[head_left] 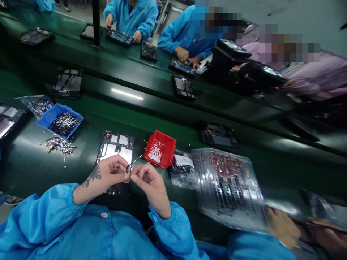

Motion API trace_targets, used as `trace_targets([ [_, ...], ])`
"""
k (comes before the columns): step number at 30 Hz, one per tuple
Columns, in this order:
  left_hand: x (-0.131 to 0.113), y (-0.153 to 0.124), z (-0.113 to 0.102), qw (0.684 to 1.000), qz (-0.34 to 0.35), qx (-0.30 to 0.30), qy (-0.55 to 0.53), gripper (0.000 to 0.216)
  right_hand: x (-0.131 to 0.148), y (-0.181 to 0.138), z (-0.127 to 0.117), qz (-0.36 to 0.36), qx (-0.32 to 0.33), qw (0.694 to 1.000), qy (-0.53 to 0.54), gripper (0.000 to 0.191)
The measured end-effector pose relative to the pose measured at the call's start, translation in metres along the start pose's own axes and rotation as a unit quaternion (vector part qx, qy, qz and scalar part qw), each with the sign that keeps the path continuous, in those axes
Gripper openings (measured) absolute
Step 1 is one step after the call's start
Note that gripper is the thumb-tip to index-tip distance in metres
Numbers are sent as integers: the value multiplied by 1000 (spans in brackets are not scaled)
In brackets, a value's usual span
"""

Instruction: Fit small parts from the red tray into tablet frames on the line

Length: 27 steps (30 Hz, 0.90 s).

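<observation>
At the far left, a flat dark device lies on the tabletop. Next comes a clear bag full of small parts, touching a blue bin with lots of thin cables in it. A loose pile of cables sits just in front of the bin.

Your left arm comes in from the low left. Your left hand points to the right, with its fingers curled in and its thumb pinched to them. It is over an open device, which lies flat and partly hidden. You hold a thin cable above that device, between your two hands. Its dark part bends by your left fingers, and its light end sticks up to the right.

Your right hand leans up and to the left, with its wrist bent. Its thumb and finger are pinched on the cable's low end, and your two thumbs almost meet.

To the right is a red bin with little white bits, then a clear bag of dark things, then a stack of clear trays. Another person's hand is by the stack's low right corner.
</observation>
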State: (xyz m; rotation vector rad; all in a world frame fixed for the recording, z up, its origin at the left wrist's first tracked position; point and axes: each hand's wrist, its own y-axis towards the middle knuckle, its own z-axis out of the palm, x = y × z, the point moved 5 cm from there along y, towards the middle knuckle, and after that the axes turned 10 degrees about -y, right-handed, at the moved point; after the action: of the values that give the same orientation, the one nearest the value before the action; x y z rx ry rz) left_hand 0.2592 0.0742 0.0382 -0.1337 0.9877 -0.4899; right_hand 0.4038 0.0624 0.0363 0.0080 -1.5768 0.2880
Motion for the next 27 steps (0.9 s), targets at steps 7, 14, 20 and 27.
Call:
trace_targets([
  [7, 10, 5, 13, 999, -39, -10, -1, 30, -3, -6, -16, -18, -24, 1000, 5, 28],
  [14, 15, 28, 40, 996, 4, 42, 73, 22, 5, -2, -50, 26, -28, 998, 53, 25],
  [20, 34, 71, 74, 990, 19, 100, 99, 24, 19, 28, -108, 23, -124, 990, 59, 32],
  [27, 45, 109, 91, 980, 1, 120, 156, 48, 27, 38, -141, 42, -118, 990, -62, 31],
])
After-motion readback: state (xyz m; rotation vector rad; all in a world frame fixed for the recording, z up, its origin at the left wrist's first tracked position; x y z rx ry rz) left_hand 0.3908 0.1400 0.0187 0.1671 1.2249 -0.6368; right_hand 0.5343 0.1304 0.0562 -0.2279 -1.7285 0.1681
